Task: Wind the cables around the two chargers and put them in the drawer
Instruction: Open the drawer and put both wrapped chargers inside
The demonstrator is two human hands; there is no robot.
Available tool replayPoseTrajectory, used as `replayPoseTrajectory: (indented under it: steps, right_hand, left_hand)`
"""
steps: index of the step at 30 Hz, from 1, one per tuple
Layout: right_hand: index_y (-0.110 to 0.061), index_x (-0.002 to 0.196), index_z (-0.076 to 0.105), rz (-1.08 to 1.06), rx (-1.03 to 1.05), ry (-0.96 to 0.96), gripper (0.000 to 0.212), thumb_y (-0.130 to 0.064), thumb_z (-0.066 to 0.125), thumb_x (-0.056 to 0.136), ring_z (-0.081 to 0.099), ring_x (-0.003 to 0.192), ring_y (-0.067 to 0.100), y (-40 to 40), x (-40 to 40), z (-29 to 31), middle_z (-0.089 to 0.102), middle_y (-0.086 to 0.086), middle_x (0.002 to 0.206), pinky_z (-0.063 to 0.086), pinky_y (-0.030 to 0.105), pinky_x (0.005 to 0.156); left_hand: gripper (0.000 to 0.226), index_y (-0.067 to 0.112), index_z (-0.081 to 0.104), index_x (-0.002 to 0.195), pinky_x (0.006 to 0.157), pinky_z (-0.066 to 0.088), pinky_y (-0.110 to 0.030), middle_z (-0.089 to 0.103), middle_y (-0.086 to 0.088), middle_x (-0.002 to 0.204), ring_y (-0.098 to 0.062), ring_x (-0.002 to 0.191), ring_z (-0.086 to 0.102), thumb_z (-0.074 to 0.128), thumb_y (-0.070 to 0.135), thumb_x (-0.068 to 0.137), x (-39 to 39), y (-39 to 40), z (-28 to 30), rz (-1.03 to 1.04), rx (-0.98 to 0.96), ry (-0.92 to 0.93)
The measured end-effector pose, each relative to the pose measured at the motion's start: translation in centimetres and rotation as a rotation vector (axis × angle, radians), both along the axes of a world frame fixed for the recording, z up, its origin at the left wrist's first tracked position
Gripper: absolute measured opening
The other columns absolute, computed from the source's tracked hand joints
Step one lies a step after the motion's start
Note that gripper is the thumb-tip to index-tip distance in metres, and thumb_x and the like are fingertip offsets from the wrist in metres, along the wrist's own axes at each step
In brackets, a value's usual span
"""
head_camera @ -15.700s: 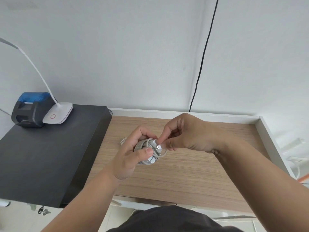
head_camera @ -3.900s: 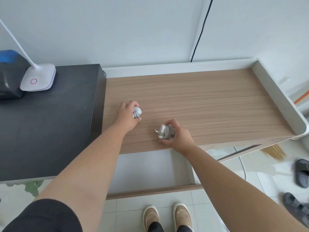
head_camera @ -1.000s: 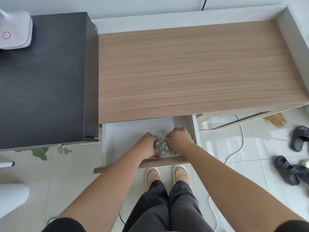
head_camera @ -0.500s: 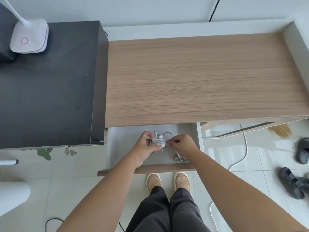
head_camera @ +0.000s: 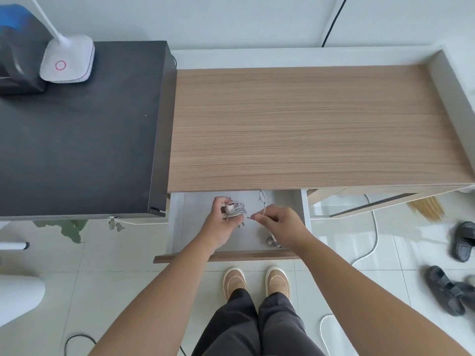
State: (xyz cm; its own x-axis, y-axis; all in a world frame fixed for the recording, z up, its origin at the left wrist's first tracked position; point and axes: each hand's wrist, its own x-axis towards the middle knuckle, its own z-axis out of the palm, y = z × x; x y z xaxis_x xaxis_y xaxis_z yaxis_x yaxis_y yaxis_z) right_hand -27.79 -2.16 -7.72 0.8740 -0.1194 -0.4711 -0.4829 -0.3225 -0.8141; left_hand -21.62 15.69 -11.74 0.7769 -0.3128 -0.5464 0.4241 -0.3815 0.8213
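Both hands are over the open white drawer (head_camera: 195, 227) under the wooden desk. My left hand (head_camera: 223, 222) holds a white charger (head_camera: 234, 209) with grey cable wound round it. My right hand (head_camera: 280, 222) pinches the loose end of that cable (head_camera: 263, 204), which loops up toward the desk's edge. The second wound charger (head_camera: 273, 241) lies on the drawer floor, partly hidden under my right wrist.
The wooden desk top (head_camera: 308, 129) is above the drawer, with a black cabinet (head_camera: 77, 140) at its left bearing a white lamp base (head_camera: 67, 61). Keys (head_camera: 115, 224) hang from the cabinet. Sandals (head_camera: 462, 240) and cords lie on the tiled floor. My feet stand just before the drawer front (head_camera: 231, 258).
The cable end has come loose and my right hand has drawn it out to the right, away from the charger in my left hand. The view has tilted up slightly.
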Motion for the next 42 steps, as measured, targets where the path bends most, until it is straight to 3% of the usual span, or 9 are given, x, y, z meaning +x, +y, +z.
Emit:
replayPoseTrajectory:
  steps: [2,7,11,15,21,25,31,38,42]
  right_hand:
    - [-0.005,0.080,0.072,0.004,0.023,-0.014,0.024,-0.027,0.066,0.088,0.066,0.092,0.017,-0.2,0.2,0.4,0.073,0.002,0.092,0.052,0.036,0.085]
    - [-0.006,0.070,0.071,0.066,0.071,0.001,0.022,-0.021,0.068,0.086,0.069,0.085,0.013,-0.6,1.1,1.7,0.075,-0.005,0.087,0.054,0.037,0.088]
    - [-0.015,0.072,0.075,0.233,0.111,0.069,0.015,-0.022,0.070,0.084,0.070,0.075,0.017,-1.2,1.7,2.5,0.075,0.005,0.081,0.057,0.036,0.083]
    - [0.000,0.080,0.073,0.120,0.185,-0.032,0.016,-0.012,0.066,0.088,0.066,0.072,0.012,-0.8,1.7,2.8,0.075,0.008,0.086,0.056,0.029,0.078]
    - [-0.010,0.077,0.074,-0.075,0.321,-0.130,0.016,-0.011,0.064,0.090,0.065,0.072,0.017,-1.1,2.5,3.0,0.072,0.016,0.081,0.053,0.026,0.070]
    - [-0.001,0.080,0.073,-0.085,0.335,-0.132,0.018,-0.012,0.064,0.091,0.065,0.071,0.015,-1.1,3.4,3.2,0.072,0.007,0.078,0.052,0.023,0.068]
    - [-0.004,0.072,0.072,0.034,0.335,-0.104,0.022,-0.013,0.064,0.090,0.068,0.101,0.017,0.1,4.7,3.0,0.070,-0.004,0.063,0.052,0.020,0.067]
    - [0.007,0.084,0.068,-0.370,0.685,-0.006,0.014,-0.004,0.061,0.090,0.062,0.074,0.016,0.9,3.5,0.3,0.073,0.002,0.087,0.053,0.024,0.071]
    - [0.004,0.087,0.071,-0.509,0.725,-0.030,0.012,0.001,0.059,0.089,0.064,0.082,0.024,2.4,1.9,-0.3,0.071,0.016,0.098,0.055,0.027,0.071]
  left_hand:
    - [0.037,0.026,0.043,0.104,0.070,0.048,-0.011,0.061,0.007,0.098,-0.003,0.071,0.066,0.072,0.012,0.085,-0.4,0.0,0.5,-0.027,-0.004,-0.060]
    - [0.038,0.033,0.049,0.097,0.073,0.056,-0.025,0.061,-0.004,0.103,-0.020,0.078,0.069,0.078,0.015,0.079,-0.9,-0.3,1.6,0.027,-0.065,-0.098]
    - [0.037,0.027,0.050,0.100,0.077,0.058,-0.035,0.055,-0.013,0.113,-0.020,0.088,0.063,0.076,0.011,0.081,-0.9,-0.3,2.0,0.335,-0.217,0.076]
    - [0.036,0.027,0.053,0.099,0.083,0.056,-0.045,0.057,-0.015,0.113,-0.023,0.089,0.063,0.078,0.012,0.079,-1.1,0.2,1.9,0.132,-0.167,0.061]
    - [0.043,0.034,0.055,0.099,0.079,0.055,-0.039,0.055,-0.021,0.115,-0.030,0.088,0.062,0.080,0.018,0.067,-1.9,1.2,2.3,-0.078,-0.186,0.064]
    - [0.053,0.026,0.050,0.112,0.098,0.048,-0.049,0.058,-0.015,0.120,-0.021,0.093,0.063,0.080,0.007,0.072,-2.6,1.6,2.7,-0.138,-0.255,0.165]
    - [0.042,0.026,0.064,0.101,0.095,0.050,-0.046,0.067,0.000,0.109,-0.022,0.095,0.062,0.085,0.014,0.067,-2.5,1.1,4.5,-0.282,-0.254,0.166]
    - [0.042,0.013,0.057,0.103,0.088,0.054,-0.040,0.069,-0.005,0.098,-0.021,0.088,0.064,0.079,0.001,0.068,-2.1,1.0,5.9,-0.061,-0.496,0.217]
    - [0.037,0.017,0.047,0.096,0.076,0.056,-0.031,0.071,-0.008,0.094,-0.020,0.083,0.068,0.069,-0.001,0.073,-2.4,0.5,5.9,0.200,-0.634,0.291]
